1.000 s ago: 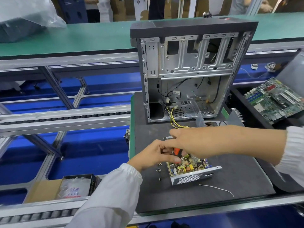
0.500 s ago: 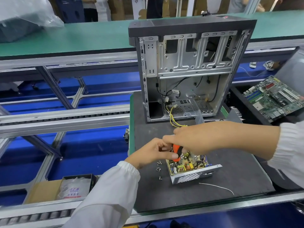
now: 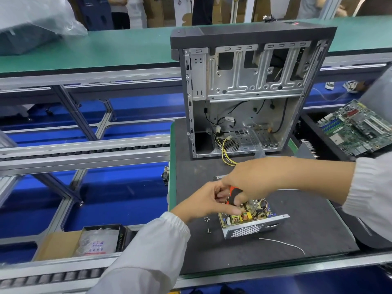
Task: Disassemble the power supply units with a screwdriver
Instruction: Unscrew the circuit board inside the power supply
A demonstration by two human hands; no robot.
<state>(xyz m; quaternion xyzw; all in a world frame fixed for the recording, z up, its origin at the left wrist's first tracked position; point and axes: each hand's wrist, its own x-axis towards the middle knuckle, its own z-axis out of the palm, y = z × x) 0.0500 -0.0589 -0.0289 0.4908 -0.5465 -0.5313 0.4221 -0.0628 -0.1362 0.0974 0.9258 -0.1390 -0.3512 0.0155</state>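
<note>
Grip: R hand (image 3: pixel 252 181) wraps the orange/black handle of the screwdriver (image 3: pixel 233 195) from above, fingers curled round it, tool pointing down into the opened PSU (image 3: pixel 248 217); tip hidden behind the hand, so can't tell which screw it sits on. L hand (image 3: pixel 203 201) comes in from the PSU's left edge w/ fingers curled in next to the handle; looks like it steadies the shaft or pinches something small there, but fingertips are partly covered, so can't tell what, if anything, it holds. PSU lies on the dark mat (image 3: pixel 307 230), lid off, circuit board w/ yellow and orange parts exposed, perforated metal wall facing the camera. Loose screws (image 3: pixel 206 224) lie on the mat just beside the PSU's left side, below the L wrist. Thin white wire (image 3: pixel 282 244) lies on the mat in front of the unit. Open PC case (image 3: pixel 244 92) stands upright behind, yellow leads trailing out toward the hands. Motherboard (image 3: pixel 358 128) lies well apart at right. Judgement: mid-step, backing out a board screw. Risks: driver tip slips off the head b/c view is blocked by both hands → gouges board or hits a component; L sleeve or wrist sweeps the loose screws off the mat edge; unit is unclamped, so torque could skid it.
</note>
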